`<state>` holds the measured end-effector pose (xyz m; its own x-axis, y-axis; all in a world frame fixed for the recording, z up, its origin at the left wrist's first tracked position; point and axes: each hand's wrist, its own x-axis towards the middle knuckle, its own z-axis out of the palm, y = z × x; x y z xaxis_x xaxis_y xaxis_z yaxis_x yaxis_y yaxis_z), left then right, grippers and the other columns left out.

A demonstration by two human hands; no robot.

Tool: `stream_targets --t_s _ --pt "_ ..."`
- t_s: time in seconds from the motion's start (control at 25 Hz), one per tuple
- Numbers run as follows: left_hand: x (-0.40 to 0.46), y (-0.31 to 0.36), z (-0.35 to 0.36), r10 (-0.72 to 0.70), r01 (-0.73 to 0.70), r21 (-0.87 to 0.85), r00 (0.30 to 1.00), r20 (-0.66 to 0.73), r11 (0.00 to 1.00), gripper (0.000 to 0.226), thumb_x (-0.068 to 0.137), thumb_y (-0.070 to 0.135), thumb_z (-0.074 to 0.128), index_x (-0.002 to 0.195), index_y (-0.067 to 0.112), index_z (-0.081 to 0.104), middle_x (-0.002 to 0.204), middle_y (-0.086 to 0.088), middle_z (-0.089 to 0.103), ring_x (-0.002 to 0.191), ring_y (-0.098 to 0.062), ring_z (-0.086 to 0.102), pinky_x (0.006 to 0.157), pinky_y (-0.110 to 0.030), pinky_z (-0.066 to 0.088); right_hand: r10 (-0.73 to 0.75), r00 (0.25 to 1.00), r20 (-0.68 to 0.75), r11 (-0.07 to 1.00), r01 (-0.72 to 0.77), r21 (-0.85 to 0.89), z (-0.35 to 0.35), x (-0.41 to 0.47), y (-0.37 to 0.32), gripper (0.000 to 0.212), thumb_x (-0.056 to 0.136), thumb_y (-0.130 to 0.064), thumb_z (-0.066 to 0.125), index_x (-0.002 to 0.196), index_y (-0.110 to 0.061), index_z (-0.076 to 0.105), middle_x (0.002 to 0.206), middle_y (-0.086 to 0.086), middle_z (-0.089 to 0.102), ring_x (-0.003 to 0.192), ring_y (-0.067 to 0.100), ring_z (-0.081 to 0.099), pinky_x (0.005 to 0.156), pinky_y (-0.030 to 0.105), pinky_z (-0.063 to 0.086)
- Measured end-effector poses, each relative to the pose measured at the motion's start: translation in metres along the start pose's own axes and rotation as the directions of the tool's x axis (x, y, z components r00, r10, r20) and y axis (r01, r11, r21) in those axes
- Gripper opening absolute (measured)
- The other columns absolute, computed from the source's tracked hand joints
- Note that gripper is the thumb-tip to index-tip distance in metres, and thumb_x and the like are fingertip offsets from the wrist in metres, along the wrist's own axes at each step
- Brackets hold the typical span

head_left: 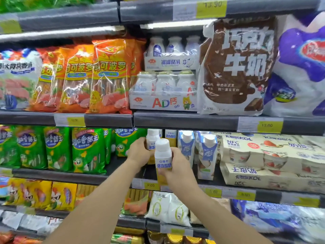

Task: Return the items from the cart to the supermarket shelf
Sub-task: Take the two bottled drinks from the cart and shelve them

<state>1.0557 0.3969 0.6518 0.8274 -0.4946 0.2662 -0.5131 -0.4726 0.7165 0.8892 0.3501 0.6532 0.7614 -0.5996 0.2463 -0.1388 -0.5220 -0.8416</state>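
At the centre of the frame my right hand (177, 166) gripped a white bottle (163, 159) with a white cap and a yellow base, fingers curled round its lower half, holding it upright just in front of the middle shelf (61, 175). My left hand (139, 150), a little higher and to the left, had its fingers wrapped round a second bottle (152, 138) of the same kind that stood further back on that shelf; the two bottles sat just beside each other, and I could not tell whether they touched. To the right of them stood blue-and-white cartons (205, 152), then cream yoghurt multipacks (270, 161) stacked at the right of the frame. Green snack bags (58, 148) filled the same shelf at the left. On the shelf above, orange sausage packs (109, 74) stood at upper left, small-bottle trays (165, 90) in the middle, and a brown milk bag (237, 66) at upper right. Yellow price tags (269, 125) lined the shelf edges.
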Motion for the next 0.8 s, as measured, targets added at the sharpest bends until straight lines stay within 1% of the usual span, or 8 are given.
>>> stream_targets --t_s 0.16,0.24,0.36,0.48,0.56,0.64,0.72,0.8 --pt "0.017 -0.023 0.001 0.119 -0.118 -0.035 0.992 0.032 0.992 0.028 0.075 0.024 0.081 0.091 0.012 0.062 0.085 0.001 0.065 0.081 -0.022 0.060 0.068 -0.031 0.045 0.087 0.985 -0.149 0.991 -0.101 -0.084 0.030 0.021 -0.001 0.044 0.081 -0.008 0.075 0.110 -0.030 0.049 0.106 -0.007 0.061 0.097 0.014 0.059 0.084 0.035 0.052" --pt "0.022 -0.033 0.001 0.177 -0.175 -0.042 0.984 0.026 0.984 0.028 0.074 0.022 0.081 0.094 0.011 0.064 0.088 0.000 0.069 0.082 -0.021 0.064 0.070 -0.032 0.050 0.121 0.972 -0.204 0.986 -0.142 -0.089 0.041 0.031 -0.003 0.043 0.082 -0.009 0.075 0.110 -0.029 0.049 0.107 -0.007 0.060 0.098 0.015 0.058 0.084 0.034 0.051" --pt "0.019 -0.039 0.000 0.244 -0.239 -0.121 0.970 0.021 0.963 0.025 0.074 0.017 0.078 0.095 0.010 0.067 0.090 -0.001 0.072 0.082 -0.019 0.066 0.069 -0.031 0.051 0.142 0.953 -0.269 0.976 -0.179 -0.120 0.051 0.042 -0.007 0.040 0.086 -0.009 0.071 0.111 -0.027 0.046 0.107 -0.004 0.059 0.095 0.016 0.056 0.082 0.034 0.049" --pt "0.020 -0.041 0.000 0.260 -0.255 -0.120 0.965 0.032 0.959 0.029 0.072 0.022 0.078 0.098 0.015 0.067 0.092 0.001 0.072 0.085 -0.018 0.067 0.071 -0.033 0.053 0.191 0.941 -0.279 0.937 -0.259 -0.234 0.055 0.043 -0.010 0.036 0.090 -0.024 0.067 0.116 -0.019 0.044 0.107 0.005 0.063 0.093 0.023 0.059 0.080 0.040 0.052" --pt "0.021 -0.043 0.000 0.247 -0.240 -0.119 0.968 0.044 0.963 0.031 0.073 0.027 0.079 0.100 0.019 0.067 0.094 0.004 0.071 0.086 -0.016 0.066 0.071 -0.033 0.052 0.220 0.938 -0.267 0.865 -0.314 -0.390 0.053 0.042 -0.013 0.044 0.087 -0.042 0.068 0.113 -0.015 0.046 0.106 0.007 0.065 0.098 0.030 0.063 0.078 0.042 0.053" --pt "0.021 -0.043 0.000 0.243 -0.238 -0.109 0.969 0.037 0.965 0.034 0.073 0.031 0.080 0.102 0.019 0.066 0.096 0.004 0.070 0.086 -0.016 0.065 0.069 -0.031 0.051 0.231 0.935 -0.271 0.791 -0.342 -0.508 0.051 0.042 -0.014 0.053 0.083 -0.055 0.067 0.109 -0.012 0.050 0.103 0.007 0.065 0.099 0.031 0.064 0.074 0.040 0.053" --pt "0.022 -0.044 0.000 0.249 -0.244 -0.093 0.968 0.036 0.965 0.037 0.072 0.032 0.081 0.102 0.018 0.065 0.096 0.004 0.070 0.084 -0.016 0.063 0.067 -0.030 0.047 0.230 0.931 -0.284 0.758 -0.354 -0.548 0.051 0.043 -0.015 0.054 0.082 -0.057 0.065 0.109 -0.011 0.054 0.102 0.007 0.065 0.098 0.030 0.064 0.073 0.038 0.052" --pt "0.023 -0.044 -0.003 0.246 -0.241 -0.087 0.968 0.051 0.967 0.040 0.069 0.030 0.083 0.102 0.016 0.066 0.096 0.002 0.069 0.084 -0.017 0.062 0.068 -0.031 0.048 0.268 0.913 -0.307 0.796 -0.390 -0.464 0.055 0.043 -0.015 0.049 0.082 -0.051 0.067 0.110 -0.013 0.055 0.102 0.005 0.066 0.097 0.028 0.064 0.074 0.038 0.054"
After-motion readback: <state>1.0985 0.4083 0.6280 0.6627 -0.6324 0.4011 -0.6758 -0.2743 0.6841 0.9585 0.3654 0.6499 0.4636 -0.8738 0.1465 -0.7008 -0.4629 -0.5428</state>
